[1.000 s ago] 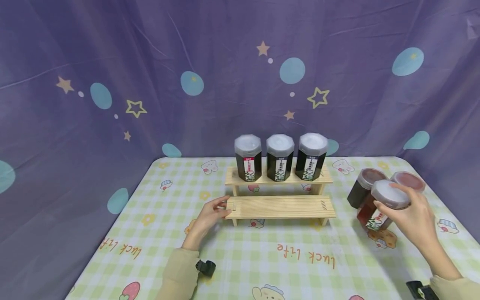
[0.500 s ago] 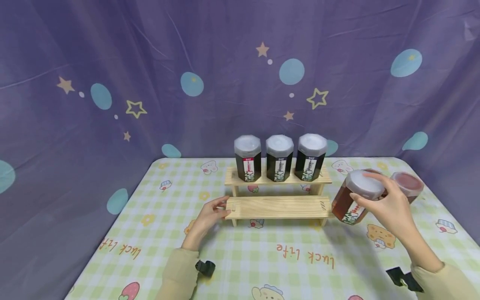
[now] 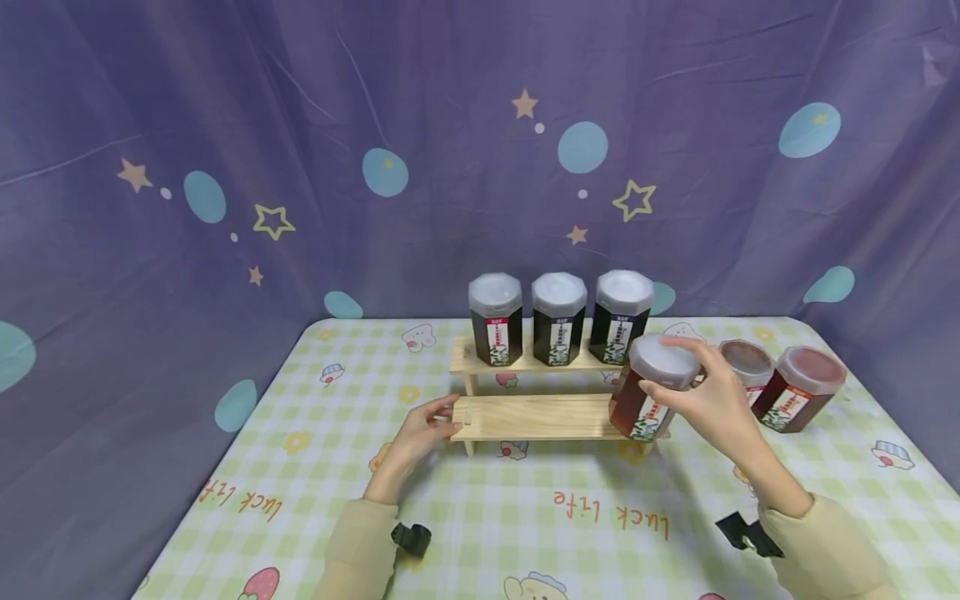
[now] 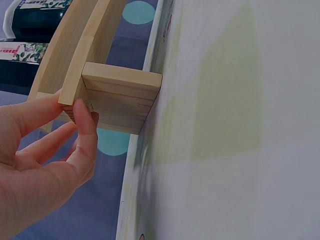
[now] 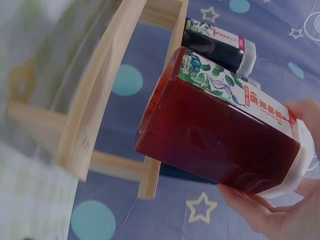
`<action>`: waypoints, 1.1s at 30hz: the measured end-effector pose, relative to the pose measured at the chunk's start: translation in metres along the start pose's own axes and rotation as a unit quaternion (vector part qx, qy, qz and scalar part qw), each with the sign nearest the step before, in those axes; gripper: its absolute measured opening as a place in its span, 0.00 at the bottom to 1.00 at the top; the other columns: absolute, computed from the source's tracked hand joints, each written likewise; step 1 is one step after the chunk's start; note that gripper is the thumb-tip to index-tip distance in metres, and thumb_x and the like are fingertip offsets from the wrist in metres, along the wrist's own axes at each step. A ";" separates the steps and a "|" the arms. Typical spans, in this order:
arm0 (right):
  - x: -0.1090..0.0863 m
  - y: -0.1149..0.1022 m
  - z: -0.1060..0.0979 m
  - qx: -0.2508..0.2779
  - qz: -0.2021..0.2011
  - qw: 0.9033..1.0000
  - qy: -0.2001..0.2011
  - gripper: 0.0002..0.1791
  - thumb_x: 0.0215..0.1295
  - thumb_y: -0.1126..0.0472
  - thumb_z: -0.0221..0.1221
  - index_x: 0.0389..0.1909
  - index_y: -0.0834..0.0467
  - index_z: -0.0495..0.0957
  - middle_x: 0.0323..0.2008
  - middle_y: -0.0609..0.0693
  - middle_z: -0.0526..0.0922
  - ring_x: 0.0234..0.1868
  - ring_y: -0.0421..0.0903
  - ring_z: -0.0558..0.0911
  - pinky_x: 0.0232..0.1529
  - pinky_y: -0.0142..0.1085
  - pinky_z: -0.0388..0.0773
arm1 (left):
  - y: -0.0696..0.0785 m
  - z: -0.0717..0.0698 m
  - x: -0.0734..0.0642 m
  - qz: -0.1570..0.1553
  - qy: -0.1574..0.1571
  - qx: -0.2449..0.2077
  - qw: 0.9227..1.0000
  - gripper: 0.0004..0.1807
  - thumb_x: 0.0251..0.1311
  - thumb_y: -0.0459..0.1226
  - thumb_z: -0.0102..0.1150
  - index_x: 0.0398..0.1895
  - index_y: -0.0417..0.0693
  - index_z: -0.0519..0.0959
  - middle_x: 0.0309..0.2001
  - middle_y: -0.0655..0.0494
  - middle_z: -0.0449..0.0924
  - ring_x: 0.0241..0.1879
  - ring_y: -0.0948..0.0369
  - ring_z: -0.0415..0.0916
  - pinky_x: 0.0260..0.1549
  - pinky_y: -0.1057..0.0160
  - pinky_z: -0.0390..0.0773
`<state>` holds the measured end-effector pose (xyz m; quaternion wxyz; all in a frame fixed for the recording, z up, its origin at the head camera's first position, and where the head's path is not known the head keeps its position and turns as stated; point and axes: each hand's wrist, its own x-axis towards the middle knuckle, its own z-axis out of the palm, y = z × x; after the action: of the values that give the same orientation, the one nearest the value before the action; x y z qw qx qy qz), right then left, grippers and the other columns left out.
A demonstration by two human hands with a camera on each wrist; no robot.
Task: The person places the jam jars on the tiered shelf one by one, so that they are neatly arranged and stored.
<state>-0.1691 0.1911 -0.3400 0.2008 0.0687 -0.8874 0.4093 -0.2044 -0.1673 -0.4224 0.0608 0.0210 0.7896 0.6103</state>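
Observation:
My right hand [image 3: 712, 400] grips a jar of red jam [image 3: 637, 408] by its white lid, thumb on one side and fingers on the other. The jar tilts over the right end of the lower step of a two-tier wooden rack [image 3: 540, 417]; in the right wrist view its base shows a gap from the board. With thumb and fingertips, my left hand [image 3: 420, 429] pinches the left end of that lower step, as the left wrist view [image 4: 55, 145] also shows. Three dark jars with pale lids, among them a middle one [image 3: 558, 321], stand in a row on the upper step.
Right of the rack stand two more jars, one brown-topped [image 3: 747, 367] and one red [image 3: 795, 396]. A checked cloth [image 3: 480, 525] covers the table, and a purple curtain [image 3: 450, 100] hangs behind it.
My right hand has carried the red jam jar leftward, away from the other two jars and over the lower step's right end. The left hand has stayed on the rack.

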 end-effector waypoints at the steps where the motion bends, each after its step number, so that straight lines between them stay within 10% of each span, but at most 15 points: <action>1: 0.001 -0.001 0.003 0.003 -0.004 1.000 -0.001 0.31 0.45 0.54 0.67 0.52 0.56 0.70 0.51 0.60 0.69 0.41 0.53 0.71 0.32 0.39 0.69 | -0.003 0.000 0.002 0.000 0.001 -0.001 1.000 0.26 0.50 0.25 0.56 0.56 0.31 0.66 0.41 0.39 0.71 0.26 0.63 0.71 0.33 0.50 0.77; 33: 0.016 -0.046 0.076 0.054 -0.017 0.998 -0.035 0.32 0.39 0.57 0.70 0.50 0.54 0.72 0.43 0.58 0.71 0.39 0.53 0.73 0.36 0.43 0.73 | -0.010 0.000 0.007 0.004 0.004 -0.002 1.000 0.27 0.50 0.25 0.56 0.56 0.31 0.66 0.40 0.39 0.71 0.24 0.64 0.71 0.31 0.51 0.77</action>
<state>-0.1933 0.1046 -0.3454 0.1723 0.1086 -0.8692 0.4507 -0.2109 -0.1691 -0.4327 0.0554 0.0220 0.7883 0.6124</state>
